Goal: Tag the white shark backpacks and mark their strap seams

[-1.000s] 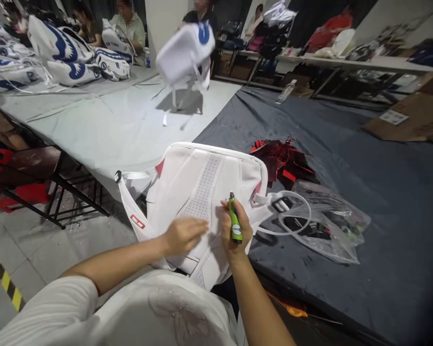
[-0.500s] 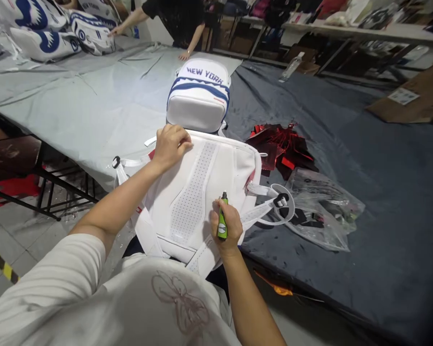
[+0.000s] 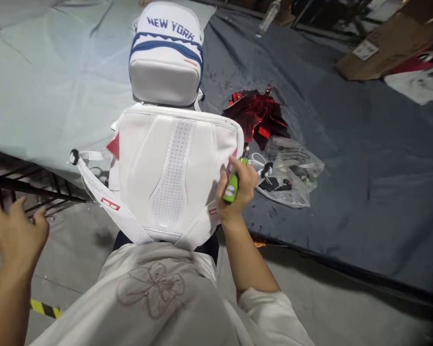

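against the right fingers sits a green lighter (image 3: 232,187), clamped in the right hand (image 3: 237,189) with its top tilted up and away toward the far right. the thumb and fingers wrap its body, so only the green side and a pale label show. just left of those fingers, touching the knuckles or very nearly so, lies a white backpack (image 3: 173,168), back panel up, with a perforated strip running down its middle. its lower edge hangs over the table edge toward the person's lap. a strap (image 3: 104,198) with a small red tag runs from the bag's lower edge out to the left, ending in a black tip, and it lies between the bag and the left hand.

the left hand (image 3: 16,233) is well apart from the bag, out at the left edge over the floor, fingers spread and holding nothing.

beyond the right fingers, past the bag's top edge, stands a second bag (image 3: 167,55), white with blue bands and the words "new york", touching the first bag's top. just right of the right fingertips lies a clear plastic bag (image 3: 294,170) with dark small parts inside, and past it a heap of red foil (image 3: 258,113). all of these rest on a dark cloth (image 3: 364,158); a pale cloth (image 3: 50,86) covers the table to the left.
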Demonstrator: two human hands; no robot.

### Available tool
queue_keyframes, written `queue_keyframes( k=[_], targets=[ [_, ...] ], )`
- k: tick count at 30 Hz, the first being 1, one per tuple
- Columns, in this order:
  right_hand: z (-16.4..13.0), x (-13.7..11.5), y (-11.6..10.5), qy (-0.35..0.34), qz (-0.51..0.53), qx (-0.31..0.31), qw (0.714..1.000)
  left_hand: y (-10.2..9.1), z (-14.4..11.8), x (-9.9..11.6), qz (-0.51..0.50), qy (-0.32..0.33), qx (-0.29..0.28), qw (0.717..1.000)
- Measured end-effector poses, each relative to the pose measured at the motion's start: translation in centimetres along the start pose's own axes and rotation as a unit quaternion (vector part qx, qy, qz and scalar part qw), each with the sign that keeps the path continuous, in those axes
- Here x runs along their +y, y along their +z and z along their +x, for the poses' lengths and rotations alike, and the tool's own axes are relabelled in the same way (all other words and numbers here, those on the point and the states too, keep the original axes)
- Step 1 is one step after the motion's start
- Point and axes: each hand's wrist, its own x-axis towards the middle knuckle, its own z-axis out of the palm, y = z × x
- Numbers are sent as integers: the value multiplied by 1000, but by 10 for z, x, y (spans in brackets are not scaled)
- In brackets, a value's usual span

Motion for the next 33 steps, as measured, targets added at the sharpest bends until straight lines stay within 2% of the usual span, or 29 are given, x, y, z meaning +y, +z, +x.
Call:
queue_keyframes(
  k=[1,3,6,8,11,16,19,24,26,28,30,33],
  targets=[
    [7,3,4,12,-9,-15,1000,6,-6,16,-10,1,44,999],
    [14,10,13,30,-25,-56,998,18,-10,55,-45,45,102,993],
    [15,21,25,42,-37,-88,995,34,-11,103,-99,124,147,976],
    [14,29,31,36,-25,-76,996,42,-15,120,-119,157,142,970],
    [15,37,37,16,-14,-46,999,50,-26,133,-129,186,102,969],
    [17,37,32,12,-22,-30,999,68,-34,149,-116,156,48,980],
    [12,32,23,-8,-5,-14,1000,81,-32,156,-128,139,55,980],
    [5,22,13,-11,19,-20,1000,96,-34,167,-153,163,66,973],
    [4,20,9,-17,25,-18,999,93,-31,163,-174,156,75,969],
    [1,20,5,-26,29,-12,999,85,-23,144,-194,140,71,968],
    [-6,20,-1,-27,28,-7,999,71,-16,107,-188,99,51,976],
    [-21,14,-11,-42,21,-15,999,48,-13,37,-120,-6,2,993]
  ],
)
